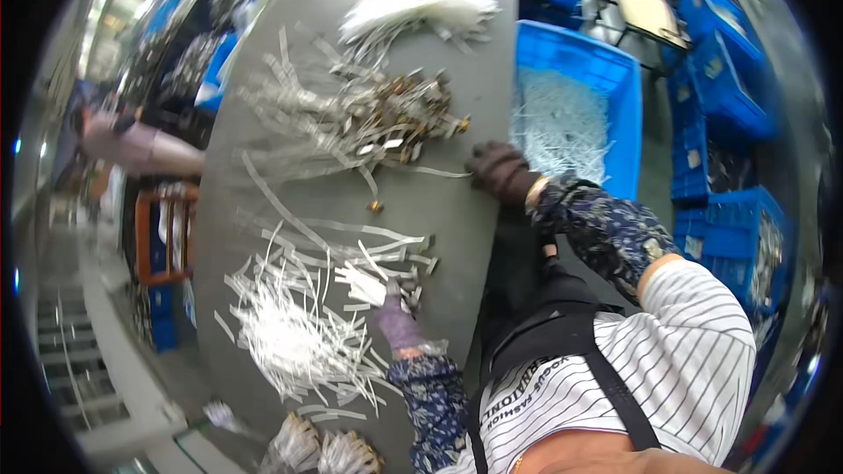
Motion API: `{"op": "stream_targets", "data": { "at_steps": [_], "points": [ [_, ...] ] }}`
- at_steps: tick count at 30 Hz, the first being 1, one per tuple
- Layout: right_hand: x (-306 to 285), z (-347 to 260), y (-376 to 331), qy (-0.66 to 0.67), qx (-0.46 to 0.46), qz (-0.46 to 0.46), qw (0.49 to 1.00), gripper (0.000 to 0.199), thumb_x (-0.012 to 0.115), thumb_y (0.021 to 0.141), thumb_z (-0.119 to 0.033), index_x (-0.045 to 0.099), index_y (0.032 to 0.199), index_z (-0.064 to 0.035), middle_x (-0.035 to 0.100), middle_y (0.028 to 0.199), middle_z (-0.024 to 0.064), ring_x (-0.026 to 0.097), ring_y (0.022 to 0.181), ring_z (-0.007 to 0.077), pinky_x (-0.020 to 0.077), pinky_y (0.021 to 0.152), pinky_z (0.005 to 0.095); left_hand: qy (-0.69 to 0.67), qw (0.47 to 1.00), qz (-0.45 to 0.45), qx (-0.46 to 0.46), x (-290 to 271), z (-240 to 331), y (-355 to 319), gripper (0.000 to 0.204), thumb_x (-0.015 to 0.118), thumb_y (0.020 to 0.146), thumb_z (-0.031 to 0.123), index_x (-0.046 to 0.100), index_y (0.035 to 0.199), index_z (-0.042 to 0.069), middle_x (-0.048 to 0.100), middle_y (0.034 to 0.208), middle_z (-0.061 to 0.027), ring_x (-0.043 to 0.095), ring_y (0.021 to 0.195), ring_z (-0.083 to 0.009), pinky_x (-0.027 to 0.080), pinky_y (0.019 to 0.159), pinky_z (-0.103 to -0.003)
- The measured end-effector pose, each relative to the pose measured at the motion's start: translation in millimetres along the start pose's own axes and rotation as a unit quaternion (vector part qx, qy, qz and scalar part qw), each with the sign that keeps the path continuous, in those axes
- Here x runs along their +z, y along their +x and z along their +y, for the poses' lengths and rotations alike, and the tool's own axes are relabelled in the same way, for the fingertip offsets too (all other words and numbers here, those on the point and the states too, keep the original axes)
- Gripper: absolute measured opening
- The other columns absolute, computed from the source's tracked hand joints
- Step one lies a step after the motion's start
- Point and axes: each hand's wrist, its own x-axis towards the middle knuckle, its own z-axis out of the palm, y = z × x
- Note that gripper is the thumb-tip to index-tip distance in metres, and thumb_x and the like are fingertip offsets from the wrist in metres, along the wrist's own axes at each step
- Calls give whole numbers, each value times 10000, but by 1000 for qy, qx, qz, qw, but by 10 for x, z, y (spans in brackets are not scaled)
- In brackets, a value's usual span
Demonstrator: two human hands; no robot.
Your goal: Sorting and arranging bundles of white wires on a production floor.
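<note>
My left hand, in a lavender glove with grey fingertips, is closed on a small bundle of white strips over the table. Just left of it lies a big loose heap of white strips. At the table's right edge my right hand, in a dark brown glove, has its fingers drawn together at the end of a thin translucent strip; the fingertips are too blurred to show a grip. Beyond that strip lies a pile of clear strips with brass-coloured metal ends. One such piece lies apart, nearer me.
A tied bundle of white strips lies at the table's far end. Beside the table's right edge stands a blue bin holding clear strips. More blue crates are stacked at right. Bundles lie at the near edge. Across the table, a person's arm shows.
</note>
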Motion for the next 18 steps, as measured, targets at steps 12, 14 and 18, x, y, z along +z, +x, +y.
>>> {"op": "stream_targets", "data": {
  "at_steps": [12,14,18],
  "points": [
    [-871,-48,-1183,503,-244,-87,825,162,689,731,-165,608,814,-52,542,733,95,585,679,256,454,580,375,-244,951,-169,-83,1316,-423,319,399,467,947,420,574,1055,51,627,1036,-115,614,863,-282,522,760,-421],
    [-1009,349,-1574,493,-320,-123,800,220,694,732,-199,638,896,-64,566,742,110,581,691,295,446,593,408,-274,937,-202,-79,1241,-721,689,354,481,944,397,575,1007,61,626,959,-102,615,769,-258,523,636,-370],
    [-917,1109,-2452,348,-54,-408,842,358,705,727,-273,671,1014,-61,658,904,140,627,815,290,479,705,406,-173,973,-144,-57,1569,-677,494,387,458,956,390,589,1075,46,639,1048,-100,612,941,-247,500,863,-408]
  ]
}}
